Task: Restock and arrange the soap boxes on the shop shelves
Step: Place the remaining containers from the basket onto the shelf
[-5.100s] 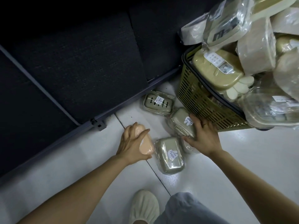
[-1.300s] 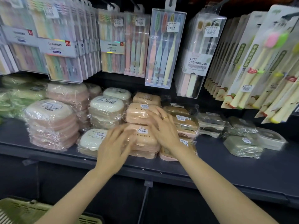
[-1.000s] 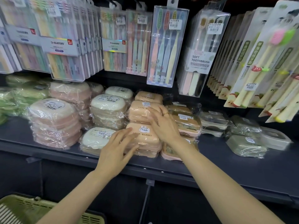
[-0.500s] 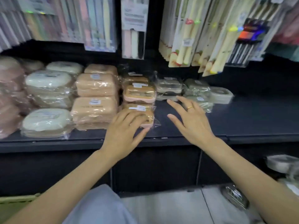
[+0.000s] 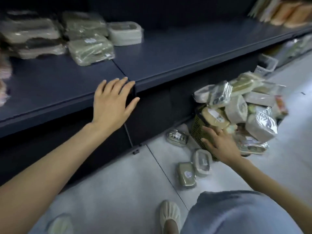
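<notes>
My left hand (image 5: pixel 113 102) lies flat with spread fingers on the front edge of the dark blue shelf (image 5: pixel 177 53), holding nothing. My right hand (image 5: pixel 219 145) reaches down with straight fingers against the side of the green basket (image 5: pixel 199 130), which is heaped with wrapped soap boxes (image 5: pixel 239 105). Three wrapped green soap boxes lie on the floor beside the basket: one (image 5: pixel 177 137) near the shelf base, two (image 5: pixel 201 162) (image 5: pixel 185 175) closer to me. More green soap boxes (image 5: pixel 90 49) and a pale one (image 5: pixel 125 32) sit on the shelf's left part.
Grey tiled floor (image 5: pixel 118 191) lies below the shelf. My shoes (image 5: pixel 169 215) and blue trouser leg (image 5: pixel 236 215) are at the bottom. Orange boxes (image 5: pixel 287 14) sit at the shelf's far right. A white basket (image 5: pixel 268 62) stands further down the aisle.
My view has swung right and down from the orange soap boxes. My left hand left the stack and rests on the shelf edge; my right hand dropped to the basket.
</notes>
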